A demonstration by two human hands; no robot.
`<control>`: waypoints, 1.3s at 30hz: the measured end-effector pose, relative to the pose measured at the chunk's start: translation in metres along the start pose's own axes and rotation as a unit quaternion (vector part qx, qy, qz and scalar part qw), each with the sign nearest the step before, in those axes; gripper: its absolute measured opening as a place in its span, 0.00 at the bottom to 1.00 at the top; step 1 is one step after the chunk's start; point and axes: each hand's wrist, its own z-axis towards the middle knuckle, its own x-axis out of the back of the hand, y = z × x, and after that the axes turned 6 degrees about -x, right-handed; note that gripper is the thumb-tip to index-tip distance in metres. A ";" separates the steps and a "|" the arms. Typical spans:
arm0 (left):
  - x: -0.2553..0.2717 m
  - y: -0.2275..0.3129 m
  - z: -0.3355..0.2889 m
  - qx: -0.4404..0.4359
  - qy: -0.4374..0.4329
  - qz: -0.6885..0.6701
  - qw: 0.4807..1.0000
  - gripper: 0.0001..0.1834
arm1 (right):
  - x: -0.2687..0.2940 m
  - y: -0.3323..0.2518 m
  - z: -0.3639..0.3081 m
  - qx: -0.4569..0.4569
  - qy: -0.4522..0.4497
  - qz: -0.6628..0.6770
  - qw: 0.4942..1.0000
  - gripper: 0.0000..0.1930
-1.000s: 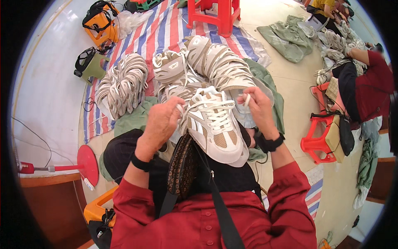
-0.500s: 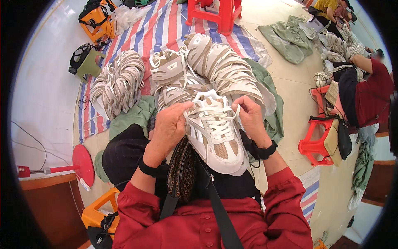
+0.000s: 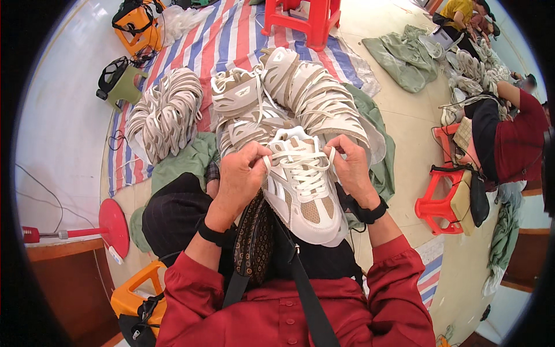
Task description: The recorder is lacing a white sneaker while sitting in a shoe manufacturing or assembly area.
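A white and tan sneaker upper rests on my lap, toe toward me, its white laces threaded through the eyelets. My left hand pinches one lace end left of the collar. On the other side, my right hand pinches the opposite lace end between thumb and fingers. Both wrists wear black bands. Just beyond lie long stacks of matching uppers, nested in one another, with one single upper on top of the middle stack.
Another bundle of uppers lies on the striped sheet at left. A red stool stands at the far edge. Green cloth covers floor at right, near a seated person in red and a red stool. A patterned bag hangs at my waist.
My left hand has drawn its lace end slightly outward, away from the upper. The right hand keeps its pinch in nearly the same place.
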 end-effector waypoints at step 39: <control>-0.021 -0.008 0.003 0.004 0.048 -0.081 0.996 0.05 | -0.001 0.012 0.007 -0.156 -0.098 0.189 0.964 0.06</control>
